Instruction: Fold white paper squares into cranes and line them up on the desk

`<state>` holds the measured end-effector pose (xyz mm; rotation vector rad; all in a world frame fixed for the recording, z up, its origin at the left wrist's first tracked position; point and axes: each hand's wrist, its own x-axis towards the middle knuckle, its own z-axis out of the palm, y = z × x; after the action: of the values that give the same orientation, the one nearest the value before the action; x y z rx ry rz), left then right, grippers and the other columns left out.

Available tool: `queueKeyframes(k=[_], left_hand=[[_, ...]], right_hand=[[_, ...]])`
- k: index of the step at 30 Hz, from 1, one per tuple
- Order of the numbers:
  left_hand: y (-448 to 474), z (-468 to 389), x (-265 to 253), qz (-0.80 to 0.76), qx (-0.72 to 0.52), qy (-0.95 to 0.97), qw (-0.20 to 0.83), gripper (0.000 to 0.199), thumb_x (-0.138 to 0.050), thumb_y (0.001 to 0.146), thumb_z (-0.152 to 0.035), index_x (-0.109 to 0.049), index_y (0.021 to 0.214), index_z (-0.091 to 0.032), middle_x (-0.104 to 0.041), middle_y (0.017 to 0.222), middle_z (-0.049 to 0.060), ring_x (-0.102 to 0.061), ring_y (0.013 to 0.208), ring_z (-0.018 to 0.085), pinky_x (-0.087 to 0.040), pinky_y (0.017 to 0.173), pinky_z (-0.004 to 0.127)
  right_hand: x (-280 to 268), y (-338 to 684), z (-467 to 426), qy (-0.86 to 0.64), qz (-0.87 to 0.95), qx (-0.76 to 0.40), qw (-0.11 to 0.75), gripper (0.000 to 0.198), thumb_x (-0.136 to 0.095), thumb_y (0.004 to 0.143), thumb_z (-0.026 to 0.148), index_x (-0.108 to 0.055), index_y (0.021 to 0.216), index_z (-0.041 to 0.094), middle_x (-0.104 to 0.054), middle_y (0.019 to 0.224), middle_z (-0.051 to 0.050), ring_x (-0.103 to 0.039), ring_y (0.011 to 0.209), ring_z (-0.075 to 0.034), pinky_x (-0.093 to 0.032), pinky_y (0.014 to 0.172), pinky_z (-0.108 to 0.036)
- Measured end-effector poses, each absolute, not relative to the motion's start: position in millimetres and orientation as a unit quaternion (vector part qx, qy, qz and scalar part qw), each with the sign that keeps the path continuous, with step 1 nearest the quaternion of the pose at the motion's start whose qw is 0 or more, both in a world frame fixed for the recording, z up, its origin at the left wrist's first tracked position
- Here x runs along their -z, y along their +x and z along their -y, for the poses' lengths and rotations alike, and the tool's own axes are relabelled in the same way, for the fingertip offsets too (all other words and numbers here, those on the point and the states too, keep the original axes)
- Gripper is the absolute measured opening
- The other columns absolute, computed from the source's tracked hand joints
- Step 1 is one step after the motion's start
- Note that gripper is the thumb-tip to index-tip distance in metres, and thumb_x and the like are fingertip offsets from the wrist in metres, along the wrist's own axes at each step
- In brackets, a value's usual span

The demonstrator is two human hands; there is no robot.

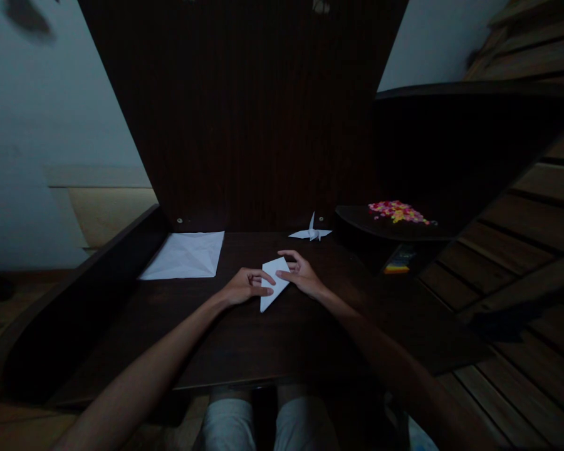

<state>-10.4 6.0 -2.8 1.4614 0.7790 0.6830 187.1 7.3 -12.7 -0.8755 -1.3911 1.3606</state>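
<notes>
A folded piece of white paper, kite-shaped with a point toward me, is held between my two hands above the dark desk. My left hand grips its left edge, thumb and index finger lying on the top face. On the right edge, my right hand pinches the paper with the thumb on top and the other fingers curled behind. Those rear fingers are partly hidden. Beyond my right hand, a white origami crane stands near the back panel.
A creased white paper sheet lies at the desk's left. On the right, a small shelf bears a pile of pink and yellow bits. A raised side board edges the desk on the left.
</notes>
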Motion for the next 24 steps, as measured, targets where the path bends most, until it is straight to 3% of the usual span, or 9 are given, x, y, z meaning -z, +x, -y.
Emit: queueKeyframes(k=[8,14,20,24], left_hand=[[-9.8,-4.9,0.5,-0.357,-0.322,0.625,0.615,0.034,-0.08,0.056,-0.024,-0.069,0.085,-0.011,-0.069,0.072,0.004,-0.062,0.064,0.014,-0.048,0.064,0.026],[-9.3,-7.1,0.8,-0.384,-0.394,0.584,0.597,0.039,-0.082,0.053,-0.024,-0.068,0.088,-0.012,-0.071,0.082,0.007,-0.065,0.073,0.017,-0.049,0.072,0.03],[-8.5,-6.5,-0.5,-0.374,-0.403,0.594,0.587,0.037,-0.076,0.061,-0.034,-0.064,0.088,-0.012,-0.068,0.071,0.004,-0.062,0.063,0.015,-0.046,0.058,0.024],[-7.7,-7.7,1.4,-0.356,-0.437,0.564,0.604,0.051,-0.074,0.064,-0.035,-0.051,0.104,-0.016,-0.067,0.07,0.001,-0.062,0.06,0.014,-0.044,0.053,0.022]], right_hand=[[12.6,185.1,-8.2,-0.364,0.56,-0.555,0.496,0.059,-0.073,0.062,0.025,-0.043,0.113,0.023,-0.068,0.082,0.0,-0.066,0.068,-0.016,-0.05,0.059,-0.026],[10.4,185.0,-7.5,-0.365,0.574,-0.526,0.51,0.055,-0.071,0.065,0.027,-0.044,0.112,0.02,-0.062,0.06,0.005,-0.062,0.055,-0.013,-0.047,0.055,-0.026],[9.8,186.7,-8.5,-0.364,0.576,-0.521,0.514,0.053,-0.071,0.064,0.026,-0.046,0.11,0.02,-0.061,0.058,0.007,-0.061,0.054,-0.013,-0.047,0.054,-0.025],[9.0,187.9,-8.0,-0.356,0.576,-0.548,0.491,0.054,-0.072,0.063,0.024,-0.047,0.11,0.019,-0.062,0.06,0.006,-0.062,0.054,-0.013,-0.047,0.055,-0.025]])
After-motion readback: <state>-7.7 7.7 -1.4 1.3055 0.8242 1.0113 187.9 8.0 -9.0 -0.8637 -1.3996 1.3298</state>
